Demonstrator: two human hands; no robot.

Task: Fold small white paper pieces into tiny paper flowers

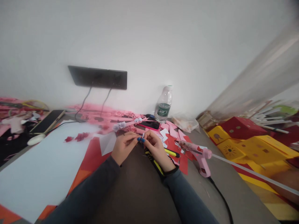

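My left hand [126, 145] and my right hand [156, 147] meet above the table, thumbs and fingers pinched together. Between the fingertips is a small white piece [143, 135], perhaps folded paper, mostly hidden by the fingers. Under my right hand and wrist lies a yellow-and-black tool [156, 165], partly covered. A yellow-and-black cutter [172, 152] pokes out to the right of that hand. Just beyond my fingers are small pale paper flowers [119, 125] on pink stems. To the right, a pink hot glue gun [203, 160] rests on the table with a long glue stick [247, 169] in its back.
White sheets [46, 161] and red paper [94, 155] cover the left side. A water bottle [163, 107] and a pink-edged phone [150, 124] stand and lie behind my hands. Yellow boxes [263, 152] fill the right, beside a blurred hand [288, 183]. The gun's cord [220, 194] trails forward.
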